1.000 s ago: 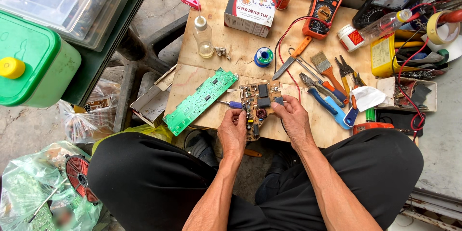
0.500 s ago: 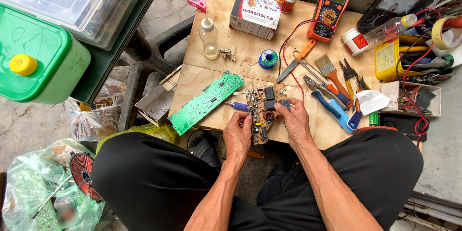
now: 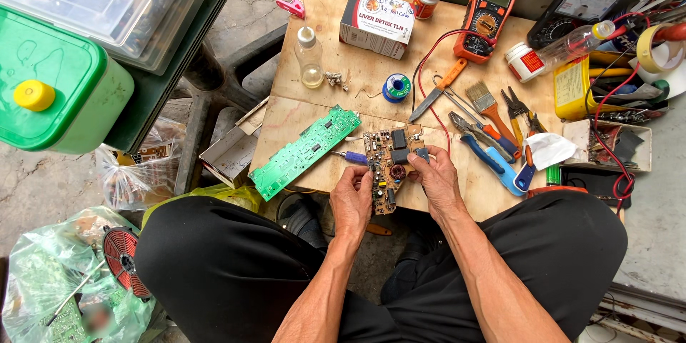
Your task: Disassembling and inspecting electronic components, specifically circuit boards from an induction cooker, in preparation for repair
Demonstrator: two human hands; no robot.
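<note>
Both hands, left (image 3: 351, 200) and right (image 3: 437, 180), closed on the brown populated circuit board (image 3: 386, 166); likely light, stiff, fragile; edges safest.

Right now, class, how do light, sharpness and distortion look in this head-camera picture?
Head view: even daylight, soft shadows, no strong glare; the brown circuit board between the left hand and right hand is sharp; a patch on the plastic bag at lower left is blurred; the wide lens bends the table edges.
</note>
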